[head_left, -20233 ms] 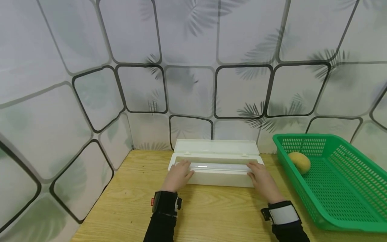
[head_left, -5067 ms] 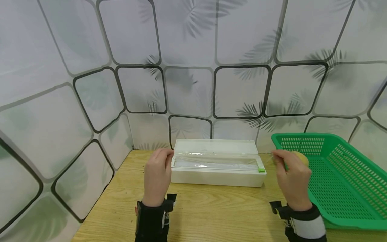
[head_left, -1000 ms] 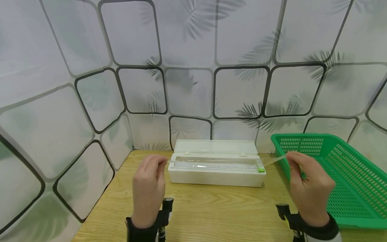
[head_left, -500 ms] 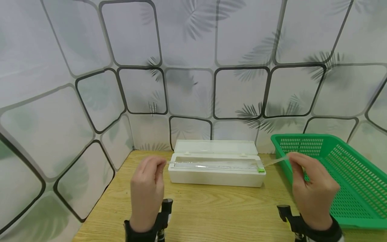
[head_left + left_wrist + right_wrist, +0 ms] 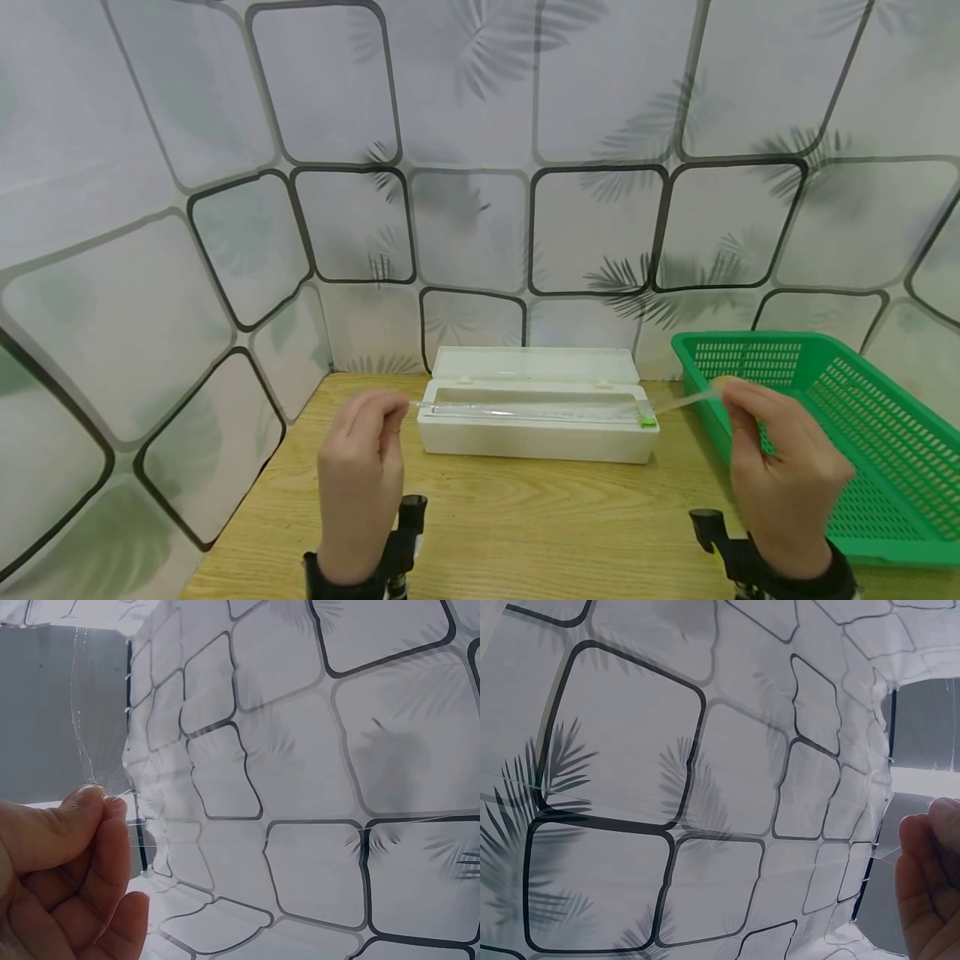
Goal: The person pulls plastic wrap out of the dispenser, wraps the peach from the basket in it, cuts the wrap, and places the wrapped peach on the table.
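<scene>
A sheet of clear cling film (image 5: 487, 410) stretches across the front of a white cling film dispenser (image 5: 532, 442), its lid (image 5: 534, 364) tipped back against the wall. At the dispenser's right end sits a green slide cutter (image 5: 647, 422). My left hand (image 5: 358, 487) pinches the film's left corner between thumb and forefinger; in the left wrist view the film (image 5: 84, 727) gathers into creases at the fingertips. On the other side my right hand (image 5: 791, 479) pinches the right corner, which runs as a narrow taut strip. Both hands are in front of the dispenser, one past each end.
A green plastic basket (image 5: 870, 533) stands on the right, partly behind my right hand. The wooden table (image 5: 540, 533) meets a patterned wall covering (image 5: 600, 225) at the back and left.
Twenty seconds ago both hands were at the dispenser's opening. Since then they pinch the film and have drawn it forward and apart; over the last second they drift slightly nearer and outward.
</scene>
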Motion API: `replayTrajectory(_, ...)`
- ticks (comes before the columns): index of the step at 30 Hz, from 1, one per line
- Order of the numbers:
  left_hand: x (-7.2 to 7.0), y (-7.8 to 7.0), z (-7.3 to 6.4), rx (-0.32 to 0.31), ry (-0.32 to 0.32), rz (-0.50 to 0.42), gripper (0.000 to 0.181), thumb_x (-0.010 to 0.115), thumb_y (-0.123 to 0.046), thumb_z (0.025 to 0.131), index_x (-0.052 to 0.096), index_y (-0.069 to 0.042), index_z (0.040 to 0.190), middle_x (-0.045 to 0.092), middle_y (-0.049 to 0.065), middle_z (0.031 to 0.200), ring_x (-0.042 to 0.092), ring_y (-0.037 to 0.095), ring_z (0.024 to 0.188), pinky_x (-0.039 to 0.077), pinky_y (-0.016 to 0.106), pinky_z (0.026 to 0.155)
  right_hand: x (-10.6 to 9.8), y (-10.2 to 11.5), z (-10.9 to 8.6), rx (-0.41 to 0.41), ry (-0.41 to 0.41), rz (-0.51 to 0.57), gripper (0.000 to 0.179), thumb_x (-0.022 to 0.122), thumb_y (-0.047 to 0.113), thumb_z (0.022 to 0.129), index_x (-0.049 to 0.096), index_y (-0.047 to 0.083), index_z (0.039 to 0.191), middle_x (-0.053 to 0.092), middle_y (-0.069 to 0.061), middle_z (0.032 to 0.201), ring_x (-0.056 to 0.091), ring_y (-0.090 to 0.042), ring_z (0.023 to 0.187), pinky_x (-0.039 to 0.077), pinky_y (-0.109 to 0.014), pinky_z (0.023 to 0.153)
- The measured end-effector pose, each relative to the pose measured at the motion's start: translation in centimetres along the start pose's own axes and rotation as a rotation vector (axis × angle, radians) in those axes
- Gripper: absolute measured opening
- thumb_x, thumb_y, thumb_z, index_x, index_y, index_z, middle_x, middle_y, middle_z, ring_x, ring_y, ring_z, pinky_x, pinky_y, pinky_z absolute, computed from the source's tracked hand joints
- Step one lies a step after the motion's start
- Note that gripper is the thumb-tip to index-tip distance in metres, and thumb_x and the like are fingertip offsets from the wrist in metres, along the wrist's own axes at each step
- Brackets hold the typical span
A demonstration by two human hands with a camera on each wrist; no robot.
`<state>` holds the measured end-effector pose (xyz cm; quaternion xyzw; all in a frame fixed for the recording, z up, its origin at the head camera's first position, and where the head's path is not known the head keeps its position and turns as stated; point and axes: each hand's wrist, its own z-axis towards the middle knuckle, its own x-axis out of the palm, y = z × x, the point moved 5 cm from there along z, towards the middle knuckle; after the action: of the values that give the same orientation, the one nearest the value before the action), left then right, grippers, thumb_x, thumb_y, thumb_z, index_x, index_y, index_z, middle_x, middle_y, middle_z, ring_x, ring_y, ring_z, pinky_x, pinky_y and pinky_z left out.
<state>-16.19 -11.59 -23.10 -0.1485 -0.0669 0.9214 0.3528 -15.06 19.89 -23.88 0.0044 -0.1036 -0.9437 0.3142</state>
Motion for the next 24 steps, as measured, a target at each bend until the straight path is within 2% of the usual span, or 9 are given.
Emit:
replayTrajectory(7,-0.33,-0.23,0.07,0.006,-0.013,-0.02,0.014,0.063,0.017,0.069,0.058,0.005,0.076,0.057,0.013,0.075,0.054,0.025,0.068,0.044,0.029,0.059,-0.19,-0.13,-0.17,0.002,-0.016,-0.012,0.014,0.063,0.004,0.08,0.066,-0.01,0.079,0.062,-0.024,0.078,0.052,0.009,0.089,0.039,-0.01,0.078)
replayTrajectory(14,-0.63,-0.47,0.11,-0.003,-0.012,-0.021,0.013,0.062,0.016,0.071,0.059,0.005,0.076,0.058,0.013,0.076,0.054,0.025,0.069,0.044,0.028,0.06,-0.51,0.08,-0.06,-0.004,-0.061,0.004,0.011,0.065,0.003,0.078,0.066,-0.008,0.077,0.062,-0.023,0.076,0.055,0.005,0.086,0.04,-0.011,0.077)
replayTrajectory(18,-0.78,-0.6,0.11,0.0,-0.024,-0.024,0.004,0.059,0.007,0.079,0.059,0.005,0.077,0.058,0.013,0.077,0.054,0.025,0.07,0.043,0.028,0.06,-0.6,0.14,0.02,0.002,-0.072,0.002,0.008,0.066,0.0,0.077,0.067,-0.008,0.077,0.063,-0.023,0.076,0.056,0.005,0.085,0.04,-0.011,0.076)
replayTrajectory(21,-0.91,-0.72,0.14,0.005,-0.031,-0.028,0.018,0.052,-0.008,0.089,0.059,0.004,0.077,0.057,0.013,0.076,0.054,0.025,0.069,0.043,0.027,0.06,-0.71,0.12,0.0,0.003,-0.071,-0.005,0.01,0.066,0.001,0.077,0.067,-0.008,0.077,0.063,-0.022,0.076,0.055,0.006,0.085,0.04,-0.011,0.077)
replayTrajectory(24,-1.02,-0.81,0.18,0.006,-0.031,-0.032,0.03,0.045,-0.017,0.092,0.059,0.005,0.077,0.057,0.012,0.076,0.054,0.024,0.069,0.043,0.026,0.06,-0.85,0.09,-0.06,-0.004,-0.078,-0.005,0.01,0.066,0.003,0.077,0.067,-0.007,0.078,0.064,-0.021,0.077,0.057,0.003,0.084,0.04,-0.011,0.077)
